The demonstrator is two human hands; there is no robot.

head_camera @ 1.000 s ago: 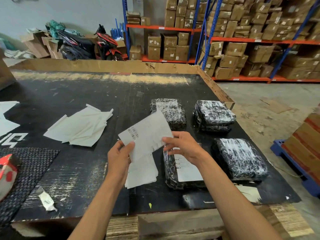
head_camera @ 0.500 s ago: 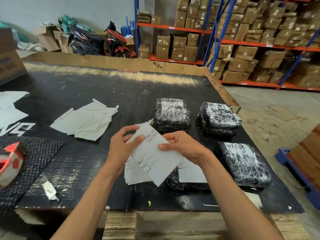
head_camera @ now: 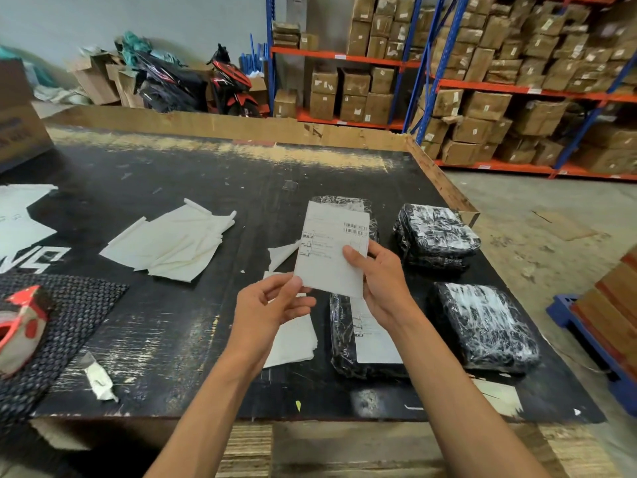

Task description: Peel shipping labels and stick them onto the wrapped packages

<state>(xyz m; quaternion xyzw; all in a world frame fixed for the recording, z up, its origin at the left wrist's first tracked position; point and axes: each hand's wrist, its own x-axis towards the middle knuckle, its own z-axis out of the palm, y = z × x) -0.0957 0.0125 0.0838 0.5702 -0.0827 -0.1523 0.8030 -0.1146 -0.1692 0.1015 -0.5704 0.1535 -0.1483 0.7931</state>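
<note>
White label was pinched by left hand at its near corner and steadied by right hand, presumably for peeling.

Black table — four wrapped packages, backing sheets, mat.

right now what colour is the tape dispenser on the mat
Red and grey, seen in the head view: the tape dispenser lies on the black mat.

Both hands pinch a shipping label (printed side up) above wrapped packages.
</note>
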